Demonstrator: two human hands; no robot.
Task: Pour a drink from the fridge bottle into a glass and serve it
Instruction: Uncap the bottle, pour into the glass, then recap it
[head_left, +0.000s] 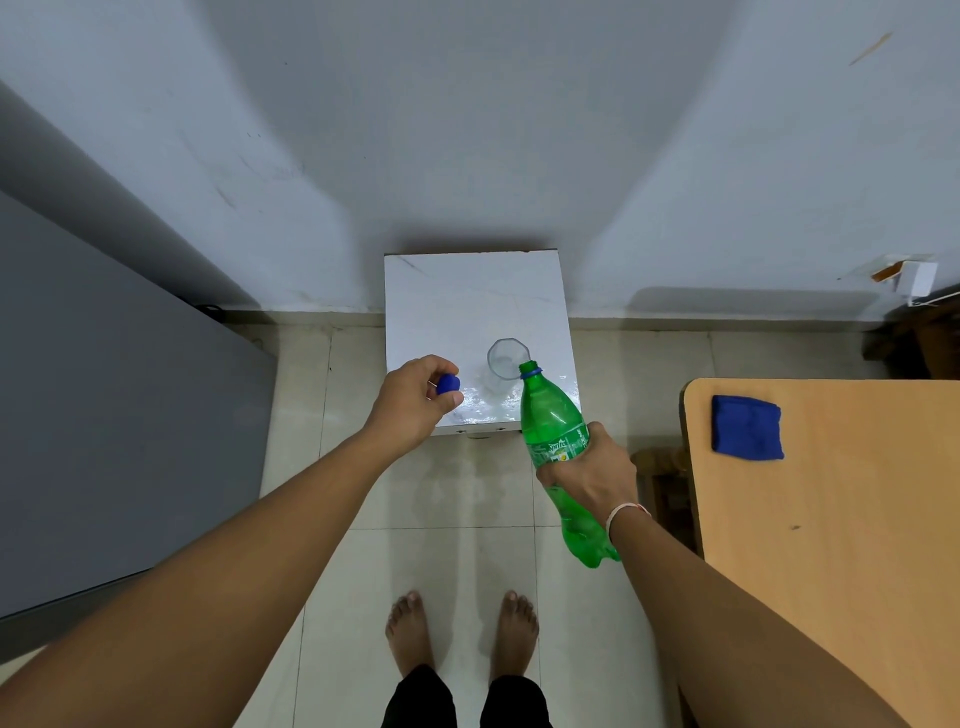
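Cap off, pour about to start.
R hand (589, 475) grips bottle (558, 447), mouth tipped at glass (508, 358) on small desk (467, 296); L hand (415, 400) pinches cap (448, 384). Next: tilt more, w/ mouth over rim.

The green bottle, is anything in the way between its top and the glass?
Nothing visible is. The cap is off, pinched in the left hand. The right hand holds the green bottle tilted, its open mouth at the rim of the glass on the white stand.
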